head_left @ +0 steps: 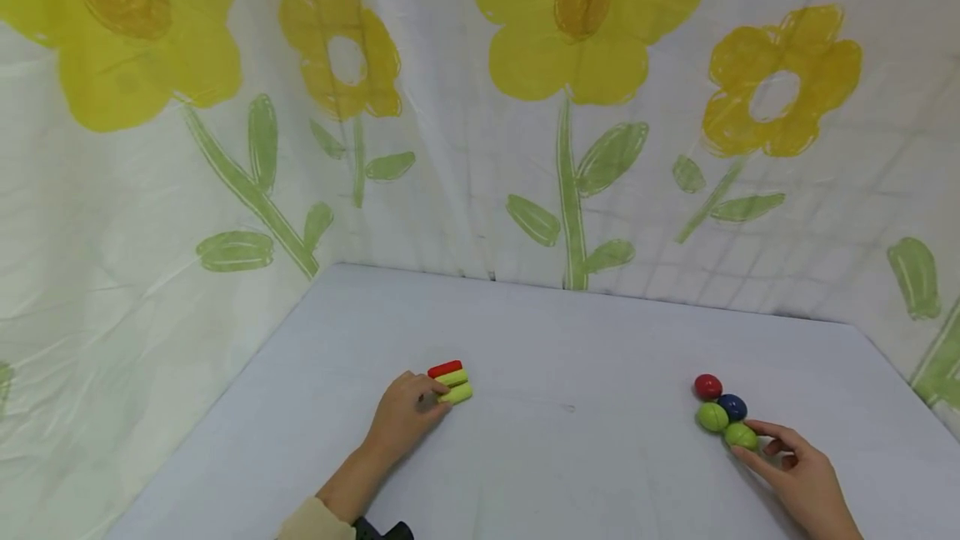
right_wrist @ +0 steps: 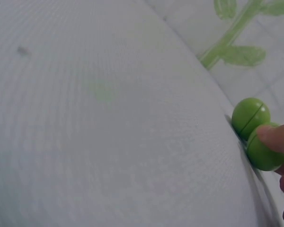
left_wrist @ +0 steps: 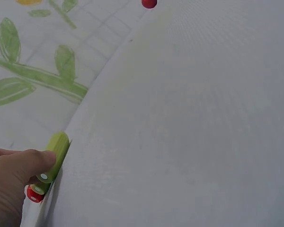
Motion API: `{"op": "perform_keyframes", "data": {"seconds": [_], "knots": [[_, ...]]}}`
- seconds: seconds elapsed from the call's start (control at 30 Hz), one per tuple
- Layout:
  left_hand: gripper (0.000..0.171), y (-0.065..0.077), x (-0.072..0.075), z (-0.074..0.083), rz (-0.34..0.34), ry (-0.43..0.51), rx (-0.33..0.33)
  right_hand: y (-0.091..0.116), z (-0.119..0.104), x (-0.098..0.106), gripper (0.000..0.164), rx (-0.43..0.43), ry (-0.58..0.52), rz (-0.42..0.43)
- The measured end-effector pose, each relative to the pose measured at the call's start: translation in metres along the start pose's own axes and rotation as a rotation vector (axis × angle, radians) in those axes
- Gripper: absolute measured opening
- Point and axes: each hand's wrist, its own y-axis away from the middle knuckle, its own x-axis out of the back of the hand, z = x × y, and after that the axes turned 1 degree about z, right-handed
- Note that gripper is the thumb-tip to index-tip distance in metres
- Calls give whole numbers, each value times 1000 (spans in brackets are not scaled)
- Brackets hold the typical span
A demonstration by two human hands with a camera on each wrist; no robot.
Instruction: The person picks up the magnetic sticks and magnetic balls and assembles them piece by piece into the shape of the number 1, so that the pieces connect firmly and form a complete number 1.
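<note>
At the left of the table, my left hand [head_left: 403, 417] pinches a short yellow-green cylinder [head_left: 457, 393] between thumb and fingers. A second yellow-green cylinder [head_left: 452, 377] and a red cylinder [head_left: 445, 368] lie side by side just beyond it. The left wrist view shows the thumb on the held cylinder [left_wrist: 59, 150]. Over on the right, my right hand [head_left: 808, 475] grips a green ball [head_left: 741, 437] with a seam round it. Beside that ball sit another green ball [head_left: 712, 417], a dark blue ball [head_left: 732, 407] and a red ball [head_left: 707, 387], clustered together.
Both groups lie on a white-covered table [head_left: 570, 473], with a wide stretch of tabletop between them. Behind the table and at its left hangs a white curtain [head_left: 442, 215] printed with yellow flowers.
</note>
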Motion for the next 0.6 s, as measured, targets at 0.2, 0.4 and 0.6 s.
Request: {"op": "perform_keyframes", "data": {"seconds": [0.2,0.4,0.6], "knots": [[21,-1,0,4,-60,-89,-26,-1,1,0,46,-13,13,-9],[23,-1,-2,7,-109,-90,4,0,3,-1,44,17,0,-1],[23,1,-4,10,-125,-32,58,1,4,-1,42,40,-18,8]]}}
